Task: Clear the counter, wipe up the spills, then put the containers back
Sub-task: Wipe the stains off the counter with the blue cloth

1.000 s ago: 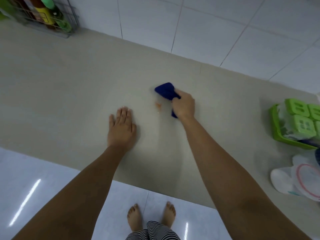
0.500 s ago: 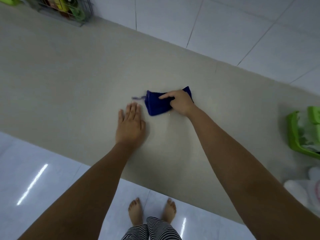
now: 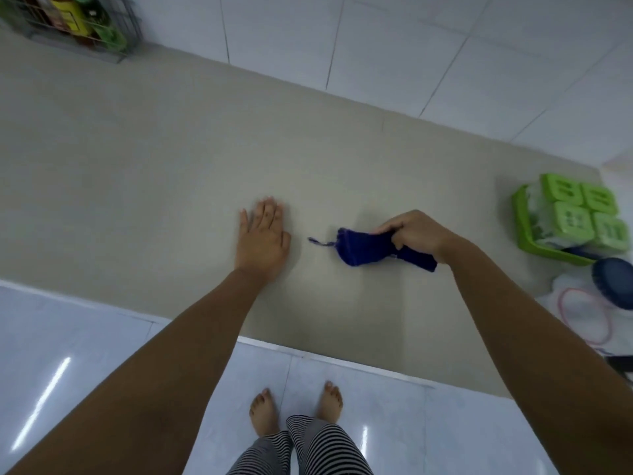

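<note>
Wire rack [image 3: 73, 27] and dark blue lid [image 3: 615, 282] cut by frame edges.

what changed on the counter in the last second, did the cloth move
Yes. The right hand swept the blue cloth toward the left hand, over the small orange spill, then drew it back to the right, bunched in its grip. The spill no longer shows on the counter. The left hand stayed flat on the counter, and the green tray stayed at the right.

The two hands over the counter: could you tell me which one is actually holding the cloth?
The right hand, fingers closed around the bunched blue cloth. The left hand lies flat, palm down on the counter.
</note>
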A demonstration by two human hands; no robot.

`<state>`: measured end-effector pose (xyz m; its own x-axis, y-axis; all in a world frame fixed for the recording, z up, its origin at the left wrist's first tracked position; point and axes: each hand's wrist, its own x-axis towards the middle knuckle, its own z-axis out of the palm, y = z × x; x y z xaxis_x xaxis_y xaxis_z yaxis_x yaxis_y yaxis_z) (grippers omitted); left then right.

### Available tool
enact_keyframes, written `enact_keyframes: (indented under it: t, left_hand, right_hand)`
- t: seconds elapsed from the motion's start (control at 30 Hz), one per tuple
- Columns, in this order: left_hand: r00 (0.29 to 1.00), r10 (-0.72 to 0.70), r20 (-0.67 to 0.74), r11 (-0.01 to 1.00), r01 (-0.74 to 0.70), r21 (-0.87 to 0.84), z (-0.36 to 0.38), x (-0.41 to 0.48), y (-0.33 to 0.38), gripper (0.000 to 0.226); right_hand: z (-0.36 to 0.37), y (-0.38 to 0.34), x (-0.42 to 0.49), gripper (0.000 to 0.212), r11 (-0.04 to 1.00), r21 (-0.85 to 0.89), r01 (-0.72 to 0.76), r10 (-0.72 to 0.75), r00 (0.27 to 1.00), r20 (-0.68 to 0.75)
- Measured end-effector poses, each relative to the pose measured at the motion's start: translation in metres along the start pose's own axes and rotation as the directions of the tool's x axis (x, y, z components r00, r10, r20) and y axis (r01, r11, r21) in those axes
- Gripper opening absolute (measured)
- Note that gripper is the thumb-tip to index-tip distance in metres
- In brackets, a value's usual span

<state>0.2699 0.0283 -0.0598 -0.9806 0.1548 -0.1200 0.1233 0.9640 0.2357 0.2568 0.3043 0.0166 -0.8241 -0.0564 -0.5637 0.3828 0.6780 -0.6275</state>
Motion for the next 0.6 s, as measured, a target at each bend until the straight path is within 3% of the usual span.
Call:
enact_keyframes:
  t: [0.13,0.27,0.37,0.43,0.6]
  left_hand:
    - [0.993,0.111,0.039,0.994,-0.112,0.015,0.015,0.001,0.028,0.069]
    - [0.995,0.102,0.024,0.995,-0.102,0.021,0.025,0.003,0.030,0.080]
    - [0.996,0.084,0.008,0.996,-0.084,-0.001,0.026,0.005,0.030,0.079]
    - [0.997,0.080,0.007,0.997,-0.080,-0.006,0.027,0.006,0.031,0.078]
    - [0.996,0.090,0.022,0.996,-0.090,0.007,0.027,0.006,0.029,0.079]
  right_hand:
    - [-0.032,-0.021,0.022,0.053,0.985,0.172,-0.005,0.044,0.973,-0.225]
    - [-0.044,-0.027,0.074,0.054,0.973,0.228,0.036,0.057,0.918,-0.392]
    - [-0.032,-0.025,0.110,0.065,0.996,-0.070,-0.047,0.018,0.931,-0.365]
    - [-0.021,-0.022,0.120,0.069,0.931,-0.344,-0.118,-0.012,0.936,-0.353]
    - [0.002,-0.003,0.101,0.063,0.912,-0.407,-0.050,-0.126,0.910,-0.395]
